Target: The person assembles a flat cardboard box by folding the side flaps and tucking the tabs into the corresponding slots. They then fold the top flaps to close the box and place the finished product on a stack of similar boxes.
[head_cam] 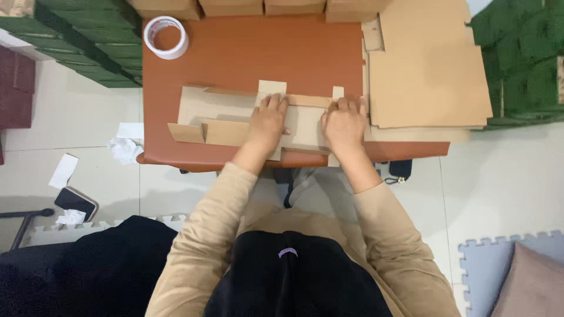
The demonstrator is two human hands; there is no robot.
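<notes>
A flat cardboard box blank with several flaps lies on the reddish-brown table, near its front edge. My left hand presses palm-down on the middle of the blank, fingers together and pointing away from me. My right hand presses down on the blank's right end, fingers curled over a folded flap at the far edge. Neither hand lifts the cardboard off the table.
A stack of flat cardboard sheets covers the table's right side. A roll of white tape sits at the back left corner. Assembled cardboard boxes line the far edge. Green crates stand at left, and paper scraps and a phone lie on the floor.
</notes>
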